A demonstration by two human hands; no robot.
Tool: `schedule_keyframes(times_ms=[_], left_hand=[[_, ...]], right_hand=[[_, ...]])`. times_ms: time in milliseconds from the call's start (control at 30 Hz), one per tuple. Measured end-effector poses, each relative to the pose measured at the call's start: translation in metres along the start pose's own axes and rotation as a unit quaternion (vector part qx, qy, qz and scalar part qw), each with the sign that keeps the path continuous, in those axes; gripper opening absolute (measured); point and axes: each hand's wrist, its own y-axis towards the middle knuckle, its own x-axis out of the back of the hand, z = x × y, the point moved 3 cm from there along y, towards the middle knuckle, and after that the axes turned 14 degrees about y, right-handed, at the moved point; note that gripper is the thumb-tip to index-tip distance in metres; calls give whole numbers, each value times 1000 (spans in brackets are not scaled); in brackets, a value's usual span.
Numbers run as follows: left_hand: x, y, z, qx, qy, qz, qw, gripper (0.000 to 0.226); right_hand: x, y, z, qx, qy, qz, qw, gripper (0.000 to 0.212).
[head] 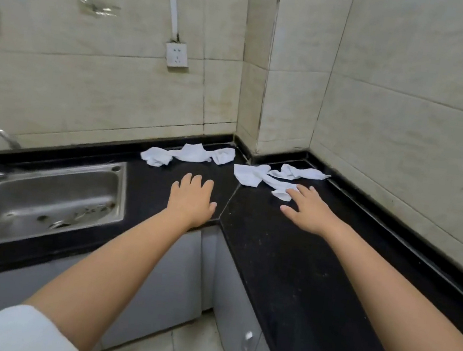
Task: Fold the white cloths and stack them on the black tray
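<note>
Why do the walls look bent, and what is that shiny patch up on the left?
Head view: the wide-angle lens bows the straight tile lines and stretches both arms toward the bottom corners. The shiny patch on the wall is glare; it looks like a light reflecting off glossy tile. Light is soft and even, with faint shadows. The cloths and the sink are slightly soft, not crisp.

sleeves (24,327): white, pushed up | forearms: bare | hands: bare

The right hand (310,208) hides part of a white cloth (265,180).
</note>
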Motion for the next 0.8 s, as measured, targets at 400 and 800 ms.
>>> schedule_keyframes(times_ms=[400, 800], left_hand=[[-107, 294, -48, -198, -16, 30, 980, 49], [-197, 463, -113, -301, -75, 50, 949, 47]], right_hand=[[-42, 175, -132, -262, 94, -10, 961, 55], [-98, 309, -184, -417, 227, -100, 875, 52]])
